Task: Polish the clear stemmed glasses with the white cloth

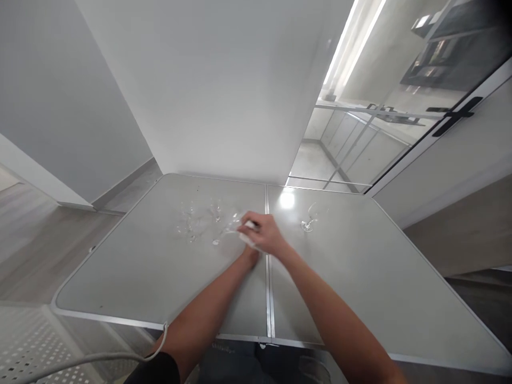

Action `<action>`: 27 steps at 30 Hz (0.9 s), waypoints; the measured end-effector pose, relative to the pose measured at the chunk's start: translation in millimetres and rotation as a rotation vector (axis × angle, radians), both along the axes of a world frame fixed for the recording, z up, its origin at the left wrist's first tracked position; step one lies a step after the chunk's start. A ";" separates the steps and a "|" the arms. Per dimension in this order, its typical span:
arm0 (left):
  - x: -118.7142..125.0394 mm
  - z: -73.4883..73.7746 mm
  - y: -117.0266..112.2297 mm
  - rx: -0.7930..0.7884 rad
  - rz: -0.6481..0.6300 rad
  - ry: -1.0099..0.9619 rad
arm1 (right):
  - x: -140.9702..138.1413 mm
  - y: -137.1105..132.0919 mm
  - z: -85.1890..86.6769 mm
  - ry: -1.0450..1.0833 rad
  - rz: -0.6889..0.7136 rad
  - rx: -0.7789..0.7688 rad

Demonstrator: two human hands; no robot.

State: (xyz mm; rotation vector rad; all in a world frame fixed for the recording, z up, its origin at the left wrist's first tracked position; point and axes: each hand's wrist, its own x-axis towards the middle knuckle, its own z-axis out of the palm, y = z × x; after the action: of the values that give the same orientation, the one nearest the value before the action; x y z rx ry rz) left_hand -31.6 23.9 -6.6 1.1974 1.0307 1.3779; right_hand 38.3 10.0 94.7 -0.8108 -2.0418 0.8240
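Note:
My right hand (262, 232) is closed on a white cloth (248, 240), above the table near its centre seam. Just under it is my left hand (251, 256); its fingers are hidden behind the right hand and the cloth. A clear glass (235, 217) shows faintly at the left of the fingertips, blurred, and I cannot tell whether a hand holds it. Farther left, several clear stemmed glasses (191, 234) are on the table, their outlines hard to make out. One stemmed glass (307, 225) is on the right half of the table.
The grey folding table (340, 282) has a metal rim and a metal seam (269, 298) down its middle. A white wall (224, 106) rises behind it. At the right is a glazed door with a black handle (456, 116). A pale cable (92, 357) hangs by the left front edge.

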 end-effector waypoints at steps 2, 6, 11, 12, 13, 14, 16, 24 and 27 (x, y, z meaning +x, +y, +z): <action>-5.8 4.7 2.1 -0.029 -0.058 -0.055 | 44.5 6.3 1.8 0.191 0.050 -0.189; -14.9 12.4 -1.9 -0.253 -0.449 -0.335 | 112.5 15.2 -10.2 0.328 0.004 -0.374; -13.2 14.0 -14.8 -0.370 -0.854 -0.333 | 141.2 17.7 -30.6 0.156 0.136 -0.336; -11.2 14.5 -16.4 -0.367 -0.869 -0.311 | 142.1 17.6 -33.2 0.176 0.142 -0.339; -9.0 15.2 -17.4 -0.354 -0.852 -0.301 | 141.9 17.5 -35.5 0.239 0.116 -0.355; -6.6 16.2 -17.7 -0.330 -0.801 -0.304 | 141.0 17.3 -37.5 0.340 0.063 -0.387; -2.2 18.0 -16.4 -0.243 -0.607 -0.329 | 137.3 17.1 -41.1 0.611 -0.070 -0.489; 2.6 10.3 -6.6 -0.091 -0.077 -0.187 | 114.8 19.3 -57.0 0.947 -0.173 -0.750; 6.4 7.3 -7.6 -0.091 -0.144 -0.100 | 107.1 20.3 -58.8 0.999 -0.186 -0.748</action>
State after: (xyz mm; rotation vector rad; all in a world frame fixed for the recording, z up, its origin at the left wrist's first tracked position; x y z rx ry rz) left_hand -25.2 16.3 0.7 1.1035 0.9093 1.2525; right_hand 145.4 30.3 35.9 -0.7197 -0.7550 1.5207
